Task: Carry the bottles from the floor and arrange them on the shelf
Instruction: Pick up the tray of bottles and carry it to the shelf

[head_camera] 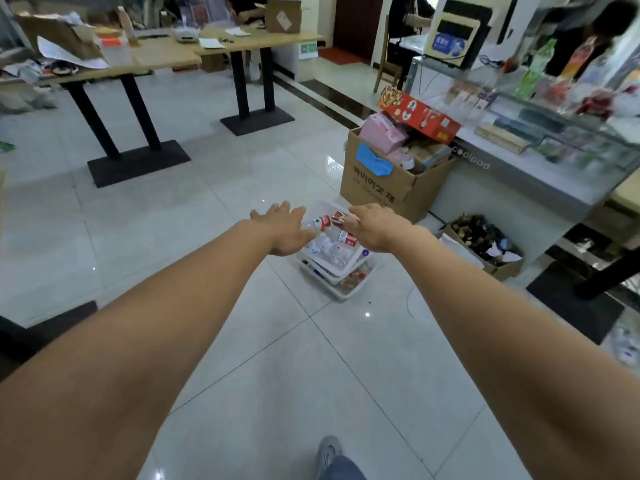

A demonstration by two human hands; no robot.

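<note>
Two stacked white trays [341,270] sit on the tiled floor and hold several clear plastic bottles with red labels [323,223]. Both my arms stretch out toward them. My left hand [284,226] hovers over the left side of the trays with its fingers spread and straight, holding nothing. My right hand [372,226] is over the right side, back of the hand up; its fingertips are hidden near a red-labelled bottle [341,218], and I cannot see whether they grip it. At the upper right stands a glass counter shelf [519,95] with several coloured bottles [535,69].
A cardboard box [384,181] full of packages stands just behind the trays against the counter. A second low box [485,240] lies to the right. Tables on black pedestal bases [136,161] stand at the back left. People sit at the far tables. My shoe [327,455] shows at the bottom.
</note>
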